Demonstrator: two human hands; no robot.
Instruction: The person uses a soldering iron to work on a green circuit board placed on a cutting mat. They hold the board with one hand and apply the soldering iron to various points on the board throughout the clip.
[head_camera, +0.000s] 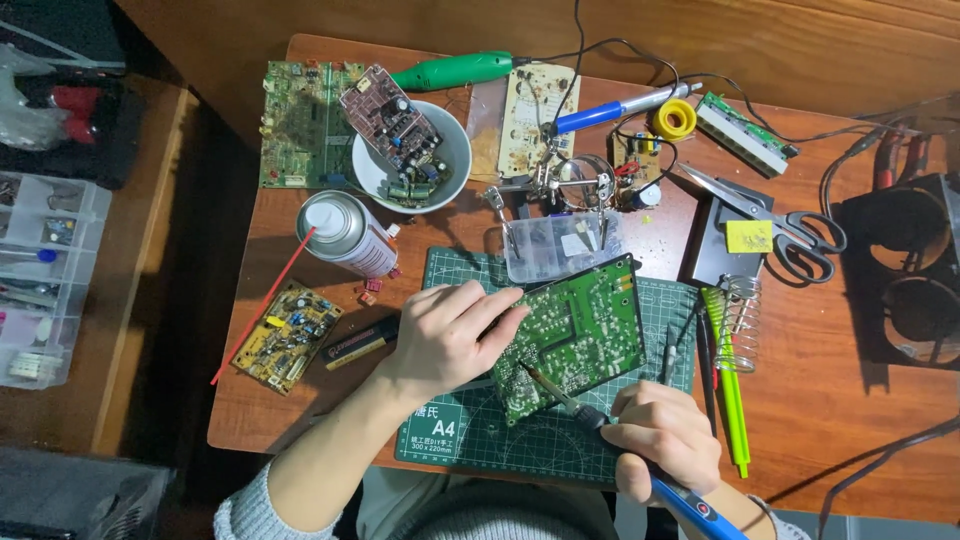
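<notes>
From here I see the left hand lying on the left edge of the green circuit board, fingers curled together and pressing it down on the green cutting mat near the front of the wooden table. The board sits tilted across the mat, solder side up. The right hand is clamped around the blue soldering iron — its tip touches the board near the lower left corner. Just behind the board stands a small clear plastic box. A spray can lies to the left of it, and a white bowl holding another board sits further back — scissors lie well apart on the right
</notes>
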